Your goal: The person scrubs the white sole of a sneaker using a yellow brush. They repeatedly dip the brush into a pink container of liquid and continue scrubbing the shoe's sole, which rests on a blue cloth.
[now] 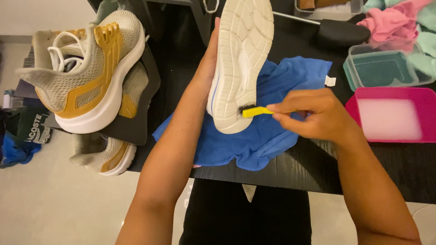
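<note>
Both hands were busy: the left hand (pixel 206 68) gripped a white shoe (pixel 240 63) sole-up over a blue cloth (pixel 290 77), while the right hand (pixel 313 113) pinched a yellow brush (pixel 254 111) against its sole.

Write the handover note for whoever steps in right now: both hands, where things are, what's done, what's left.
Left hand: holds the white shoe sole-up over the blue cloth.
Right hand: fingers pinch the yellow brush, bristles on the heel of the sole.
Nearby: pink tub of cloudy liquid at right, clear container behind it; tan-and-gold shoes at left.
Done: cannot tell how much is scrubbed.
Left: sole looks grimy; probably keep brushing.
</note>
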